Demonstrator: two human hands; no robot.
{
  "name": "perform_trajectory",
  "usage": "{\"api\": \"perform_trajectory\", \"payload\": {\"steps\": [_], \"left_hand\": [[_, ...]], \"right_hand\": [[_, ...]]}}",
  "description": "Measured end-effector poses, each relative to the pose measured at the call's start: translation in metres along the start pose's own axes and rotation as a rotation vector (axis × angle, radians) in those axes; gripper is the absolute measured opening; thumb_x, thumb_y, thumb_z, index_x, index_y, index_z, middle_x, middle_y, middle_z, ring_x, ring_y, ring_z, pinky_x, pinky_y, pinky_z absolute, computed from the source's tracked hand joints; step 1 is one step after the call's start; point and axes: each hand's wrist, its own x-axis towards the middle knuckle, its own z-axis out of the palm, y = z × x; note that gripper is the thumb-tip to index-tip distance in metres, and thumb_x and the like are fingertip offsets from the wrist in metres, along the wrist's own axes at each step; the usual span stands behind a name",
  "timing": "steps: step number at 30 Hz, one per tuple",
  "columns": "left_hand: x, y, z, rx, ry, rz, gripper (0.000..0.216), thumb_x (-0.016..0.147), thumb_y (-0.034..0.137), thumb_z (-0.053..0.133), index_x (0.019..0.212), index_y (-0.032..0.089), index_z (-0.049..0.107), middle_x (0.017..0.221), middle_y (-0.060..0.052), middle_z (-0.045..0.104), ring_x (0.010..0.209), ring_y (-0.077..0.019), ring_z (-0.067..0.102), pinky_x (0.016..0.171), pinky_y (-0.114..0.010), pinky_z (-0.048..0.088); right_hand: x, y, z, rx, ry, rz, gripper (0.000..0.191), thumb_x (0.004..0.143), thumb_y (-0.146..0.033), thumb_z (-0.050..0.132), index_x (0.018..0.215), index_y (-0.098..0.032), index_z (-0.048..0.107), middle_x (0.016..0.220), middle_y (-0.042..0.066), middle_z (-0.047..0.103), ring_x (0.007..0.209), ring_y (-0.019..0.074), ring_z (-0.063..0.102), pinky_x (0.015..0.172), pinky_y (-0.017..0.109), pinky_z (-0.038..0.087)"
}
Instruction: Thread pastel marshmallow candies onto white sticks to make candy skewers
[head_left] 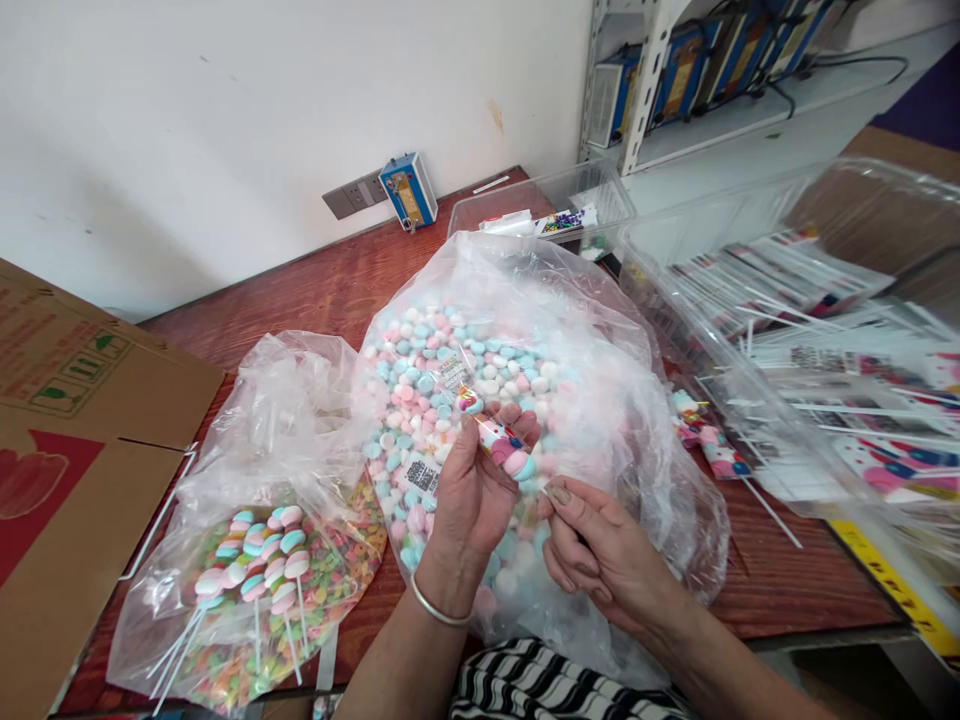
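Observation:
My left hand [472, 490], with a silver bangle on its wrist, is closed around a marshmallow lollipop [519, 464] in a printed clear wrapper. Thumb and fingertips of my right hand [600, 545] pinch the stick at the lollipop's lower end. Below both hands lies a large clear bag [600, 330] full of pink, white and blue marshmallows. To the left, several marshmallow lollipops [259, 550] with white sticks rest on a smaller clear bag [292, 380], which holds colourful ring-shaped candies [352, 540]. One wrapped lollipop [716, 450] is on the table at right.
A clear plastic bin [675, 300] of wrapped lollipops with white sticks stands at right. Another clear bin [480, 215] sits at the back. A cardboard box [112, 400] flanks the left side. Against the wall, a blue device [409, 190] stands on the red-brown table [315, 290].

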Motion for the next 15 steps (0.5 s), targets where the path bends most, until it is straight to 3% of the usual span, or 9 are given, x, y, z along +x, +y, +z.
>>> {"api": "perform_trajectory", "payload": {"steps": [5,8,12,15], "left_hand": [[-0.0003,0.0020,0.0037,-0.063,0.110,-0.066,0.032,0.099,0.032,0.043,0.089,0.015,0.068,0.092,-0.007,0.073,0.093,-0.0181,0.070,0.100,-0.040,0.050],[-0.0033,-0.0011,0.0045,-0.068,0.107,-0.055,0.032,0.098,0.032,0.043,0.087,0.015,0.068,0.095,-0.008,0.073,0.096,-0.0194,0.070,0.100,-0.042,0.049],[-0.0061,-0.0032,0.0025,0.043,0.018,0.031,0.017,0.088,0.032,0.064,0.094,0.017,0.068,0.093,-0.005,0.072,0.095,-0.0202,0.070,0.103,-0.044,0.046],[-0.0024,0.0036,0.0004,0.118,-0.083,0.059,0.044,0.074,0.042,0.077,0.113,0.022,0.065,0.100,-0.005,0.071,0.100,-0.0244,0.068,0.102,-0.047,0.044]], "right_hand": [[0.0002,0.0044,-0.0039,-0.171,0.045,-0.054,0.030,0.090,-0.047,0.060,0.083,-0.018,0.057,0.041,-0.013,0.034,0.033,0.0042,0.024,0.039,0.018,0.032],[0.0001,0.0051,-0.0047,-0.202,0.055,-0.056,0.030,0.090,-0.048,0.058,0.085,-0.018,0.057,0.042,-0.013,0.034,0.034,0.0050,0.025,0.039,0.019,0.031],[-0.0003,0.0022,-0.0032,-0.195,0.080,-0.065,0.030,0.089,-0.048,0.060,0.083,-0.018,0.058,0.042,-0.013,0.033,0.035,0.0047,0.022,0.039,0.018,0.031],[-0.0011,-0.0016,-0.0017,-0.171,0.058,-0.034,0.031,0.087,-0.048,0.063,0.081,-0.018,0.059,0.040,-0.014,0.030,0.034,0.0041,0.019,0.039,0.018,0.031]]}}
